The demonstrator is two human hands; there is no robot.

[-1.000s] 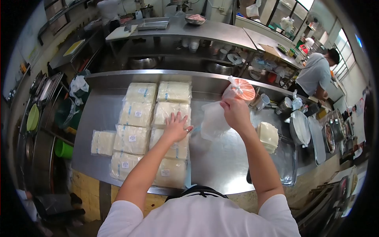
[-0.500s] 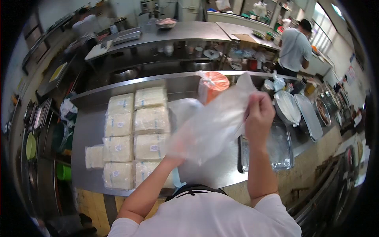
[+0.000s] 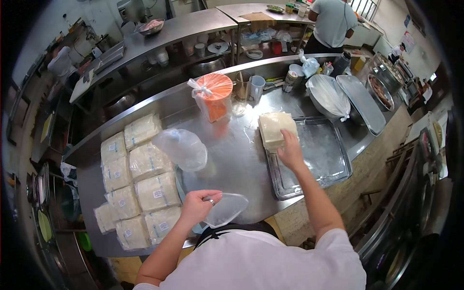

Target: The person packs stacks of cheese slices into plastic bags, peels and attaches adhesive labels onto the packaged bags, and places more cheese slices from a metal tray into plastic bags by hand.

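My left hand (image 3: 197, 205) is closed on the edge of a clear plastic bag (image 3: 228, 210), which hangs just in front of my waist. My right hand (image 3: 290, 151) grips the near right edge of a stack of pale square dough sheets (image 3: 276, 126), its fingers over the top; the thumb is mostly hidden. That stack is at the back left corner of a shallow metal tray (image 3: 316, 186). Another clear plastic bag (image 3: 182, 149) lies on the steel table, between the left hand and several bagged stacks of pale sheets (image 3: 157, 192) arranged in rows.
An orange tub in a tied bag (image 3: 215, 96) stands near the table's raised back edge, beside two jugs (image 3: 256, 89). A plastic-covered bowl (image 3: 328, 96) and a metal lid-like tray (image 3: 360, 104) sit at the back right. A co-worker (image 3: 333, 21) stands beyond the table.
Both hands held a plastic bag up over the table. The right hand has let go and taken hold of the stack, while the left has lowered the bag towards my waist. My view has turned right.
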